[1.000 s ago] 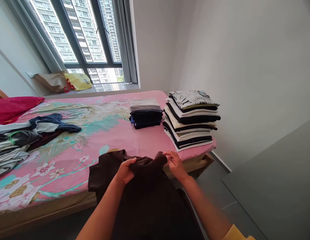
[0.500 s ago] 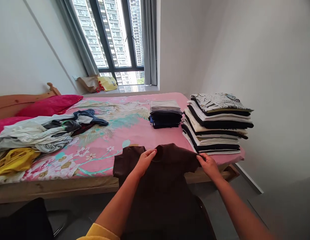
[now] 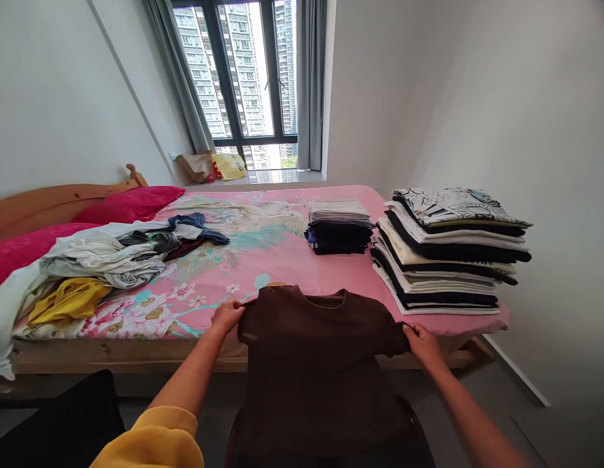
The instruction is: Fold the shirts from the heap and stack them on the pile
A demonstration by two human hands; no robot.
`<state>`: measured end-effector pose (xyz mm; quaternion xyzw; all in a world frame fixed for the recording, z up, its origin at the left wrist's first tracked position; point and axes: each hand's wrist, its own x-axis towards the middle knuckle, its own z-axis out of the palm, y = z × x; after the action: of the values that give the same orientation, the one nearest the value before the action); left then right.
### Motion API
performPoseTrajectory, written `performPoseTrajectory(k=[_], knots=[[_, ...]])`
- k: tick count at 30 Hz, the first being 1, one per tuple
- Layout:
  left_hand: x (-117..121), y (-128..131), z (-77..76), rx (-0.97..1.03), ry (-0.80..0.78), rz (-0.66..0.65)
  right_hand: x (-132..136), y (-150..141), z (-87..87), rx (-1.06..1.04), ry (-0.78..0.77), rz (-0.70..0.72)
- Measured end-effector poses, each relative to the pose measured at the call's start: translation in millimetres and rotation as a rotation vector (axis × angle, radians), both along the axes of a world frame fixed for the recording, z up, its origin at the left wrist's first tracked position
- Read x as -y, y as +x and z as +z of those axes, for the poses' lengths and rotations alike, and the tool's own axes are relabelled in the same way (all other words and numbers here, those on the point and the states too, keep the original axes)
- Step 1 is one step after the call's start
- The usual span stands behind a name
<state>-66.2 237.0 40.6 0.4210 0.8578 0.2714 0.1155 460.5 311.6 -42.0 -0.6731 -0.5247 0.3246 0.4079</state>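
A dark brown short-sleeved T-shirt (image 3: 316, 364) is stretched out wide in front of me, its round neckline toward the bed. My left hand (image 3: 227, 316) pinches the end of the left sleeve. At the opposite sleeve, my right hand (image 3: 422, 344) is closed on the fabric's edge. The shirt's upper part overlaps the near edge of the bed (image 3: 277, 270), and its lower part hangs toward me. Beyond my right hand stands a tall stack of folded clothes (image 3: 448, 260). A smaller folded pile (image 3: 339, 227) sits to its left.
Loose clothes (image 3: 111, 257) lie heaped on the bed's left side, with a yellow garment (image 3: 70, 300) at the front. Red pillows (image 3: 131, 205) rest by the wooden headboard (image 3: 52, 201). A black chair (image 3: 62, 422) stands at lower left. Bags (image 3: 228, 166) sit on the windowsill.
My left hand has moved from the neckline out to the left sleeve end. The shirt is now spread flatter and wider. My right hand still holds its sleeve. The view has shifted slightly left.
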Motion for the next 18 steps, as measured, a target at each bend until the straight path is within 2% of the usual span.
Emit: performPoseTrajectory(k=[4, 7, 10, 13, 16, 18], knots=[[18, -17, -15.5, 0.044, -0.019, 0.122, -2, 17, -14.5, 0.093, -0.05, -0.035], [32, -28, -20.5, 0.052, -0.03, 0.127, -1, 22, -14.7, 0.224, -0.055, -0.027], [30, -28, -17.5, 0.041, -0.025, 0.058, -5, 8, 4.9, 0.371, 0.146, 0.006], [9, -16, -11.2, 0.025, 0.003, -0.084, -20, -26, 35.6, 0.44, 0.321, 0.203], [-24, 5, -6.8, 0.017, 0.011, -0.236, -45, -67, 60.6, 0.488, 0.279, 0.415], [-44, 20, -5.5, 0.018, -0.01, -0.294, -62, -92, 68.7, 0.505, 0.209, 0.51]])
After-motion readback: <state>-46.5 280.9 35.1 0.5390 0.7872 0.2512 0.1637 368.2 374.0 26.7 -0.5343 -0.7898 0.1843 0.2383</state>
